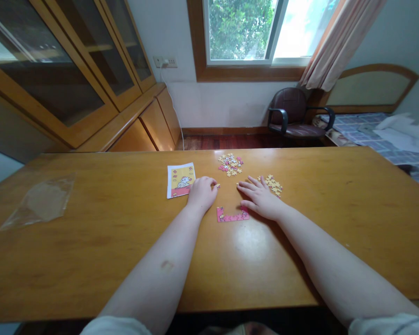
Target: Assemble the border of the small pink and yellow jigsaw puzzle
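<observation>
My left hand (201,191) is closed in a pinch on a small yellow puzzle piece (218,186), beside the picture card (180,181) with a white animal on yellow and pink. My right hand (261,197) lies with fingers spread on the table, its index fingertip at what looks like another small piece. Its thumb is close to the joined pink puzzle strip (232,217), which has raised ends and an open middle. Partly behind the right hand is a pile of yellow puzzle pieces (274,184). Farther back lies a mixed pile of pink and yellow puzzle pieces (230,164).
The wooden table (118,260) spans the view. A clear plastic bag (42,200) lies flat at its left. Beyond stand a glass-door cabinet (125,100), an office chair (293,114) and a bed (377,135), with a window (244,30) behind.
</observation>
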The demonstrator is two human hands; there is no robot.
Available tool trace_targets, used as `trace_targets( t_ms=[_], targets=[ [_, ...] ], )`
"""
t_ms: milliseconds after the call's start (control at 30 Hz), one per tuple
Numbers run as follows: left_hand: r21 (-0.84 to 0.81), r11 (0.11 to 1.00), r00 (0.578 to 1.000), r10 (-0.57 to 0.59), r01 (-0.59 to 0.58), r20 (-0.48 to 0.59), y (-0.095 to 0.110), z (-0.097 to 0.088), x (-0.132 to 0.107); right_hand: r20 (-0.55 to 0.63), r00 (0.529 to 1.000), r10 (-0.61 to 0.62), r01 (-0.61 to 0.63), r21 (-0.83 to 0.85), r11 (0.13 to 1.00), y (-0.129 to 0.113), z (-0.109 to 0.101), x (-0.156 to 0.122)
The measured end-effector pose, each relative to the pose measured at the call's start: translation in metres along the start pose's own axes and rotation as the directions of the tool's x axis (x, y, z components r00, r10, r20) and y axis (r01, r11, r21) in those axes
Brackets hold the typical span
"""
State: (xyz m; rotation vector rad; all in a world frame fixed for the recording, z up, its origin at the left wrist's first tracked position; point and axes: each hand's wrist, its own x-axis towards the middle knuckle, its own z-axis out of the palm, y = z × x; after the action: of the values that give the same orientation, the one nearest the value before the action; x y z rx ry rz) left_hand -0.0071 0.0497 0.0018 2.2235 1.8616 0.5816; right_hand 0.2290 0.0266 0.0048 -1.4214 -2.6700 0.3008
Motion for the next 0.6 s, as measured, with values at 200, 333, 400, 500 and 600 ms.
trace_targets(
  t_ms=[200,333,400,500,600],
  targets=[
    [-0.001,1.0,1.0,-0.005,0.005,-0.001,0.001,-0.0008,-0.0005,-0.008,1.0,0.014,-0.015,-0.044,0.999,-0.0072,-0.0015,-0.0007],
    [-0.002,1.0,1.0,0.002,-0.002,-0.003,0.0012,-0.0012,-0.0002,-0.053,0.998,0.015,-0.018,-0.052,0.998,-0.0066,-0.0037,-0.0022],
    [-0.002,1.0,1.0,0.002,-0.002,0.001,0.0013,-0.0011,-0.0002,-0.101,0.994,0.034,-0.041,-0.062,0.997,-0.0037,-0.0049,-0.0029],
    [-0.005,1.0,1.0,-0.004,0.004,0.004,0.0015,-0.0007,-0.0004,-0.134,0.988,0.071,-0.079,-0.056,0.995,0.0005,-0.0051,-0.0029],
    [-0.012,1.0,1.0,-0.001,0.001,0.002,0.0015,-0.0004,-0.0005,-0.087,0.994,0.061,-0.063,-0.023,0.998,0.0021,-0.0036,-0.0021]
  ],
)
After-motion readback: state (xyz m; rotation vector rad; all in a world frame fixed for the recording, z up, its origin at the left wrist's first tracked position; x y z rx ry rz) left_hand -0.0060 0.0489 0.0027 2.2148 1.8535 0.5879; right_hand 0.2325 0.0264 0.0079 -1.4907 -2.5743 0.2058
